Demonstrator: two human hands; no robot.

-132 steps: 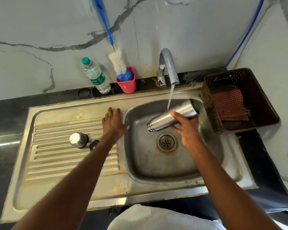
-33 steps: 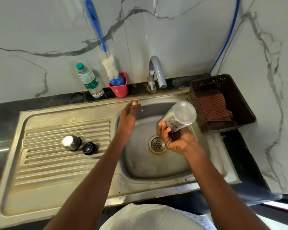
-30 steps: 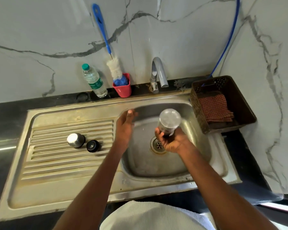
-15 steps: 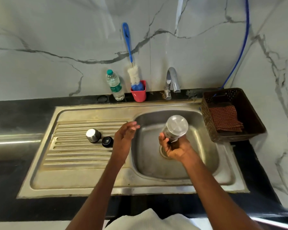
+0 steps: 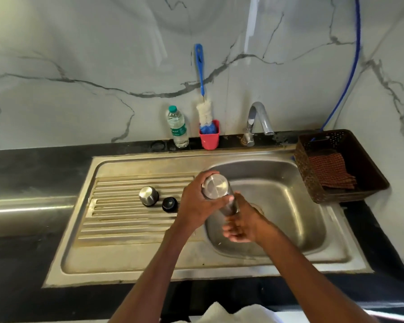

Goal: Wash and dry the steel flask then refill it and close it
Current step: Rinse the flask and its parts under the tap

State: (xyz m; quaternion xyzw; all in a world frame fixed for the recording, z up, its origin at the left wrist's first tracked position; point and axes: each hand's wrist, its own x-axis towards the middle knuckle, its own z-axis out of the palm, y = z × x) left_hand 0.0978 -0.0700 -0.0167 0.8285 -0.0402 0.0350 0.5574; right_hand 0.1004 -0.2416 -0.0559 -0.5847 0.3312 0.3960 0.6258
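The steel flask [image 5: 216, 188] is held upside down over the sink basin [image 5: 289, 206], its flat base facing me. My left hand [image 5: 196, 206] grips it around the base end. My right hand [image 5: 243, 226] holds the lower end, thumb on the flask's side and fingers blurred beneath; the flask's mouth is hidden. The steel cap [image 5: 148, 195] and a black stopper [image 5: 170, 204] sit on the ribbed drainboard to the left. The tap [image 5: 258, 122] runs no water.
A plastic water bottle [image 5: 177, 128] and a red cup [image 5: 209, 137] holding a blue-handled bottle brush [image 5: 204, 110] stand at the back wall. A brown basket [image 5: 369, 173] with a checked cloth [image 5: 331, 171] sits right of the sink. White fabric [image 5: 231, 315] shows at the bottom edge.
The water has stopped and the flask was turned base up. My left hand, free a moment ago, now grips the flask's base end; my right hand has slid to the lower end.
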